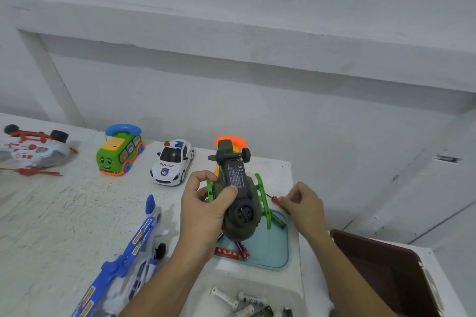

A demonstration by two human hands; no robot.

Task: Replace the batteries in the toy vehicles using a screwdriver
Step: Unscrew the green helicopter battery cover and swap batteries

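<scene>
My left hand point(206, 208) grips a dark green toy helicopter point(238, 188), turned belly-up with its black label and wheels facing me, above the teal tray point(273, 247). Just right of the helicopter's green skid, my right hand point(301, 203) pinches the red handle of a small screwdriver point(274, 199), whose dark tip points left toward the toy. Red and purple batteries point(230, 252) lie on the tray under the helicopter, and a green battery point(279, 221) lies at its far right.
On the white table point(64, 213) stand a police car point(172, 162), a green phone bus point(119, 149), an upturned red-and-white helicopter point(33, 147) and a blue-and-white plane point(134, 252). A white bin of several batteries point(247, 301) is near me. A dark brown box point(386, 273) sits right.
</scene>
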